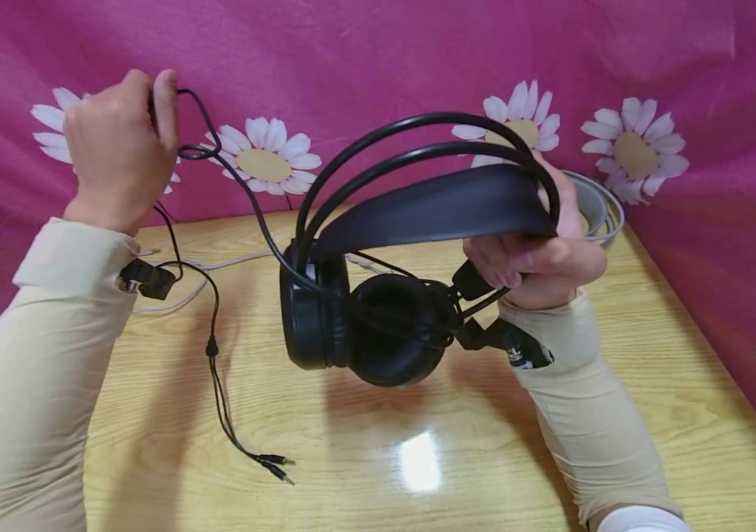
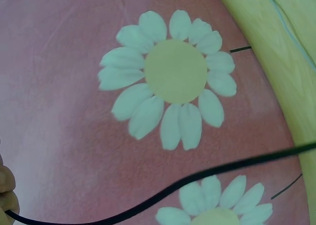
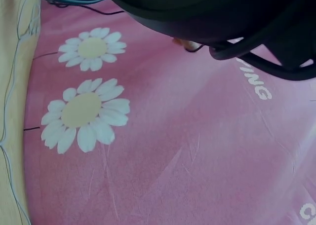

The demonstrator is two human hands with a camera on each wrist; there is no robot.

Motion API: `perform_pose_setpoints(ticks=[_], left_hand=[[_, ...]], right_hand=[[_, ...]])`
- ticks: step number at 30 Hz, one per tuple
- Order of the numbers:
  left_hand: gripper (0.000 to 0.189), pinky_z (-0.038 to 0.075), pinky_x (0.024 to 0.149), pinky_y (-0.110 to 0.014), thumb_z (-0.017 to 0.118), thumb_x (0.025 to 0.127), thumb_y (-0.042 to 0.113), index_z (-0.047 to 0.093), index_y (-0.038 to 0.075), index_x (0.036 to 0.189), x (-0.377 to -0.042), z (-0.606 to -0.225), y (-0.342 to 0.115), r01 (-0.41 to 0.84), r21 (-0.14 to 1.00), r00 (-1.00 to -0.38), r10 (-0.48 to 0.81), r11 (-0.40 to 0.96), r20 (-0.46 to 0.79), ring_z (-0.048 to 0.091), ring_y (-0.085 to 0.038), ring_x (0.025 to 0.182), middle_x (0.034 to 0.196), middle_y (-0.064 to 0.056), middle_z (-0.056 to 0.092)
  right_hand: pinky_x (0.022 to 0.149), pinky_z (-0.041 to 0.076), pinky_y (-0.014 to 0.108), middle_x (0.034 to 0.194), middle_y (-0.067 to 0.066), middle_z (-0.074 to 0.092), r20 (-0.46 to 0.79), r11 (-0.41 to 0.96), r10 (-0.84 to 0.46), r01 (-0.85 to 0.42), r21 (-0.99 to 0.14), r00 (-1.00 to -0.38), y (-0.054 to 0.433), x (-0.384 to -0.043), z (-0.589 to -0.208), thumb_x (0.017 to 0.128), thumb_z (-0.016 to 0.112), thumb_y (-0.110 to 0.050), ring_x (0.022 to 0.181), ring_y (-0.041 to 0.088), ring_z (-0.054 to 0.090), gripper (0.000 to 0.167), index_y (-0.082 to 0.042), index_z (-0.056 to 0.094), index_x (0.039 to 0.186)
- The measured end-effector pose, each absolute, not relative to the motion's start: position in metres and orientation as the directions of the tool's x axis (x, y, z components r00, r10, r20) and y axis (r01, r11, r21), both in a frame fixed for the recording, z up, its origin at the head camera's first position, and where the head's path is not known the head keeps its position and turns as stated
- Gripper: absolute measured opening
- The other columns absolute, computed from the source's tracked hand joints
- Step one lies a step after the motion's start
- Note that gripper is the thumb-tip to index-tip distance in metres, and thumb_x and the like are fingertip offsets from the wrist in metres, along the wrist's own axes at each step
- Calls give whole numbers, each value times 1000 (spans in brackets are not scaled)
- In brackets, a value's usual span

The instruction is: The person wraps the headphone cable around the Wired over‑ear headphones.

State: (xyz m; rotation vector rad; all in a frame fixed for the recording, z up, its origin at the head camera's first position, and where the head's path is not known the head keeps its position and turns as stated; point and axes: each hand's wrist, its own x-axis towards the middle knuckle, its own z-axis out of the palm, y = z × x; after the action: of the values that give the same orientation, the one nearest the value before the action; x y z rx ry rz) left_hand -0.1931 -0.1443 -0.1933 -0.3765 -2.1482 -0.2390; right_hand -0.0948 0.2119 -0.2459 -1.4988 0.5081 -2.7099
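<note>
Black over-ear headphones (image 1: 437, 207) hang above the table, their two ear cups low and the double-arched headband on top. My right hand (image 1: 550, 244) grips the headband at its right end, partly hidden behind it. Raised at the upper left, my left hand (image 1: 118, 148) holds the black headphone cable (image 1: 251, 199) in curled fingers. From that hand the cable also drops past the wrist to a splitter and two jack plugs (image 1: 278, 465) over the table. In the left wrist view the cable (image 2: 187, 179) runs out from the fingertips (image 2: 7, 185). The right wrist view shows a dark headphone part (image 3: 197, 18) close up.
A wooden table (image 1: 484, 473) lies below, backed and flanked by a pink cloth (image 1: 378, 59) printed with daisies. Behind my right hand is a coiled grey-white cable (image 1: 607, 210). A thin white cable (image 1: 238, 260) lies on the table at the back left.
</note>
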Motion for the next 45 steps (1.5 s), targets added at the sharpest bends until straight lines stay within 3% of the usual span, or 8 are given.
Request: perform_pose_setpoints(ticks=[5, 10, 12, 17, 19, 27, 32, 45], left_hand=[[60, 32, 55, -60, 38, 111, 40, 58, -6, 78, -198, -205, -139, 344, 71, -579, 151, 936, 801, 58, -54, 61, 65, -29, 59], [60, 37, 59, -63, 38, 111, 40, 59, -7, 79, -203, -214, -134, 341, 83, -598, 148, 936, 788, 60, -56, 64, 65, -30, 60], [61, 38, 59, -63, 37, 111, 41, 59, -7, 80, -204, -218, -132, 346, 88, -599, 148, 934, 787, 60, -56, 64, 65, -30, 60], [62, 37, 57, -60, 36, 112, 42, 57, -6, 78, -207, -227, -127, 354, 113, -612, 139, 928, 779, 59, -54, 61, 63, -28, 58], [62, 37, 55, -59, 35, 112, 42, 55, -5, 77, -208, -231, -125, 354, 110, -615, 143, 929, 775, 58, -53, 59, 61, -27, 56], [60, 38, 54, -61, 36, 112, 39, 56, -5, 76, -214, -245, -122, 326, 102, -640, 139, 940, 756, 60, -56, 62, 62, -28, 58], [59, 41, 53, -62, 37, 112, 38, 56, -5, 76, -215, -257, -121, 326, 92, -668, 160, 941, 727, 62, -55, 63, 62, -28, 58], [53, 48, 56, -65, 41, 110, 36, 58, -3, 79, -218, -283, -90, 353, 61, -717, 228, 934, 659, 65, -55, 67, 71, -28, 66]], right_hand=[[34, 35, 27, 43, 11, 38, 831, -956, -164, -122, -266, -531, 212, -97, -248, 60, 44, 10, 31, 18, 36, 39, 20, 57, 96], [34, 35, 27, 42, 7, 34, 843, -967, -132, -121, -226, -521, 210, -97, -248, 63, 45, 10, 31, 18, 37, 5, 10, 44, 68], [34, 35, 27, 41, 6, 32, 840, -970, -111, -126, -208, -531, 209, -96, -248, 63, 45, 10, 30, 18, 37, 5, 8, 43, 68], [32, 33, 27, 41, 3, 29, 821, -974, -86, -124, -188, -565, 209, -92, -247, 62, 43, 9, 29, 17, 35, 39, 18, 52, 99], [32, 33, 26, 42, 3, 28, 823, -976, -91, -113, -185, -561, 210, -92, -247, 62, 43, 9, 29, 16, 35, 37, 15, 50, 98], [34, 33, 25, 43, 0, 25, 841, -991, -57, -75, -115, -538, 213, -93, -248, 62, 42, 5, 31, 15, 34, 14, 0, 37, 74], [34, 31, 24, 43, -1, 25, 836, -990, -38, -91, -105, -548, 213, -92, -247, 60, 41, -2, 31, 14, 33, 19, -10, 24, 59], [32, 26, 26, 47, 1, 26, 731, -999, 23, 2, 33, -682, 219, -84, -236, 61, 42, -3, 30, 16, 28, 14, -4, 31, 69]])
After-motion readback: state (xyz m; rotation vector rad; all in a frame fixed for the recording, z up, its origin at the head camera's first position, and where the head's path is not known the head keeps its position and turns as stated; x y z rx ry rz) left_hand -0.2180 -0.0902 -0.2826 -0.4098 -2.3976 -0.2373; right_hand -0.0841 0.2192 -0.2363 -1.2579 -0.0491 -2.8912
